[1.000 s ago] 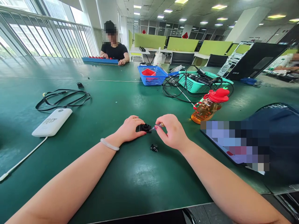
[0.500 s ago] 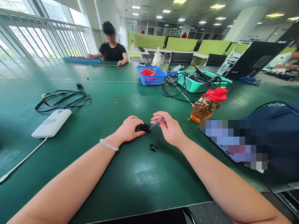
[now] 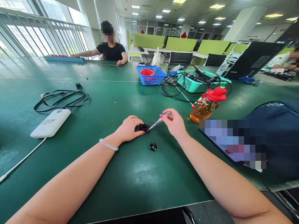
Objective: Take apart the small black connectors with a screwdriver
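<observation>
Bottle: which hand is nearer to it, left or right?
Right. The right hand, holding the screwdriver, is to the left of the bottle and a little nearer the person; the left hand is farther left, on the black part.

No words, brands or numbers can be read. Large grey characters are printed on the top face of the white rectangular power bank with rounded corners (image 3: pixel 50 123), toward the left edge of the green desk (image 3: pixel 130 196), but they are too blurred to make out. Two red diamond-shaped signs, a left one (image 3: pixel 142 31) and a right one (image 3: pixel 183 35), show in the background beyond the far edge; any characters on them are too small to tell.
</observation>
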A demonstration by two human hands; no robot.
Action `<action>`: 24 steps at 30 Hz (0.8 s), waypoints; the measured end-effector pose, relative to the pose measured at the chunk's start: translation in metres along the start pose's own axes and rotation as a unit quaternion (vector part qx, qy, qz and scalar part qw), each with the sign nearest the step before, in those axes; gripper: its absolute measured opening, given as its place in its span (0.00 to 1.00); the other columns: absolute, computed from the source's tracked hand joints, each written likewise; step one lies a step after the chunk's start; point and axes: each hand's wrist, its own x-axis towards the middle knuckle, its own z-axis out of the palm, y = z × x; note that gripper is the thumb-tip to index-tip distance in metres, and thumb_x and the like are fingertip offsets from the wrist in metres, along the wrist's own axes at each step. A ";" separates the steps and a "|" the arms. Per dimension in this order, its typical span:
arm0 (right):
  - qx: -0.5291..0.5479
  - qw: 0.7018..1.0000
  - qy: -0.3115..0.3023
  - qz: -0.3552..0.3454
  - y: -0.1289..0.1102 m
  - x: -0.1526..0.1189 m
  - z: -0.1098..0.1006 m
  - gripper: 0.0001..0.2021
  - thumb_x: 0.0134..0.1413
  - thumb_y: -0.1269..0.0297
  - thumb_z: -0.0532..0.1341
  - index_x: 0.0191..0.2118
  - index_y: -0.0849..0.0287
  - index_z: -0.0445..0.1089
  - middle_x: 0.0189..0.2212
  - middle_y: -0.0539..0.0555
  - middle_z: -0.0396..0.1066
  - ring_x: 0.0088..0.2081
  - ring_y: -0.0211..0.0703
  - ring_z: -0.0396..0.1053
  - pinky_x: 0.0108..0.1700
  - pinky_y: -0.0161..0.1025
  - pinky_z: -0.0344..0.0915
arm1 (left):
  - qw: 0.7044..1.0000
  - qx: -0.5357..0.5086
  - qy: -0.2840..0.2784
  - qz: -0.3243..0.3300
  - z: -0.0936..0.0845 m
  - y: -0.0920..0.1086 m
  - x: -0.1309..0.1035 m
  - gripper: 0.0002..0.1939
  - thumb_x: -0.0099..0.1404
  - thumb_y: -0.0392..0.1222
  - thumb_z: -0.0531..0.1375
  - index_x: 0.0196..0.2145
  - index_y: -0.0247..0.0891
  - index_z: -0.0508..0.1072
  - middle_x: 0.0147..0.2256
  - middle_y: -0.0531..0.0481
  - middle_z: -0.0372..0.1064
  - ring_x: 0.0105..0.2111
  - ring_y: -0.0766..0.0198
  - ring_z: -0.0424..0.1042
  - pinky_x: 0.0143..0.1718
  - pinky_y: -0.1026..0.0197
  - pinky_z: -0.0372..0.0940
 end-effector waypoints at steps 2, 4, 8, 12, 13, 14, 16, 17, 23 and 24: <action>0.008 1.000 0.022 -0.003 0.000 -0.001 0.000 0.14 0.49 0.53 0.66 0.37 0.54 0.66 0.26 0.48 0.73 0.30 0.44 0.76 0.39 0.45 0.74 | 1.000 0.000 0.000 -0.003 0.000 0.000 0.000 0.19 0.59 0.53 0.63 0.46 0.44 0.75 0.50 0.48 0.74 0.57 0.47 0.62 0.61 0.43 0.56; 0.005 0.999 0.045 -0.014 -0.002 -0.002 -0.001 0.12 0.53 0.55 0.63 0.40 0.54 0.66 0.28 0.49 0.74 0.32 0.44 0.76 0.40 0.46 0.73 | 1.000 -0.001 -0.001 -0.004 0.000 0.000 0.000 0.19 0.60 0.54 0.63 0.46 0.44 0.75 0.50 0.49 0.73 0.58 0.47 0.62 0.61 0.44 0.56; -0.013 0.997 0.066 -0.042 -0.004 -0.004 -0.003 0.09 0.58 0.60 0.59 0.44 0.54 0.64 0.32 0.50 0.75 0.35 0.44 0.76 0.44 0.49 0.72 | 1.000 0.003 -0.002 0.000 0.001 -0.001 0.000 0.19 0.60 0.54 0.62 0.45 0.44 0.75 0.50 0.49 0.73 0.58 0.48 0.62 0.61 0.44 0.56; -0.035 0.997 0.026 -0.064 -0.003 -0.007 -0.001 0.09 0.60 0.61 0.57 0.46 0.54 0.63 0.34 0.52 0.76 0.38 0.45 0.76 0.46 0.50 0.71 | 1.000 0.008 -0.002 0.001 0.001 -0.001 0.000 0.19 0.60 0.54 0.62 0.46 0.43 0.75 0.50 0.48 0.73 0.58 0.47 0.62 0.61 0.44 0.56; -0.043 0.996 0.012 -0.077 -0.003 -0.008 -0.001 0.10 0.61 0.60 0.56 0.47 0.54 0.62 0.35 0.53 0.76 0.39 0.45 0.76 0.46 0.50 0.71 | 1.000 0.008 -0.004 0.000 0.000 0.000 0.000 0.19 0.60 0.54 0.62 0.46 0.43 0.75 0.51 0.48 0.73 0.58 0.47 0.62 0.61 0.43 0.56; -0.052 0.994 -0.004 -0.092 -0.004 -0.009 0.000 0.10 0.62 0.60 0.56 0.47 0.54 0.62 0.36 0.53 0.76 0.39 0.45 0.76 0.47 0.50 0.71 | 1.000 0.007 -0.006 -0.001 0.000 0.000 0.000 0.19 0.60 0.54 0.63 0.46 0.43 0.75 0.51 0.48 0.73 0.58 0.47 0.62 0.61 0.43 0.56; -0.071 0.988 -0.040 -0.129 -0.007 -0.012 0.000 0.10 0.63 0.61 0.54 0.49 0.53 0.61 0.38 0.53 0.76 0.41 0.45 0.75 0.48 0.50 0.70 | 1.000 0.004 -0.007 -0.003 -0.001 0.001 0.000 0.18 0.60 0.53 0.63 0.45 0.43 0.75 0.50 0.49 0.74 0.57 0.47 0.62 0.61 0.43 0.56; -0.081 0.984 -0.060 -0.149 -0.009 -0.013 0.000 0.11 0.64 0.62 0.53 0.50 0.53 0.60 0.39 0.53 0.76 0.41 0.44 0.75 0.48 0.50 0.70 | 1.000 0.002 -0.005 -0.005 -0.001 0.002 0.000 0.18 0.59 0.53 0.63 0.45 0.44 0.75 0.50 0.49 0.74 0.57 0.47 0.62 0.61 0.43 0.56; -0.149 0.946 -0.156 -0.242 -0.021 -0.022 0.002 0.15 0.64 0.70 0.51 0.54 0.50 0.60 0.44 0.54 0.75 0.45 0.44 0.74 0.51 0.49 0.69 | 1.000 -0.005 0.007 0.003 0.001 -0.003 0.000 0.19 0.58 0.53 0.65 0.45 0.44 0.75 0.50 0.48 0.73 0.57 0.48 0.63 0.61 0.43 0.56; -0.164 0.938 -0.163 -0.256 -0.023 -0.022 0.002 0.15 0.64 0.71 0.51 0.53 0.50 0.61 0.44 0.54 0.75 0.46 0.44 0.74 0.51 0.49 0.69 | 1.000 -0.004 0.006 0.004 0.002 -0.004 0.001 0.20 0.58 0.54 0.65 0.46 0.44 0.75 0.51 0.47 0.73 0.57 0.48 0.63 0.61 0.43 0.56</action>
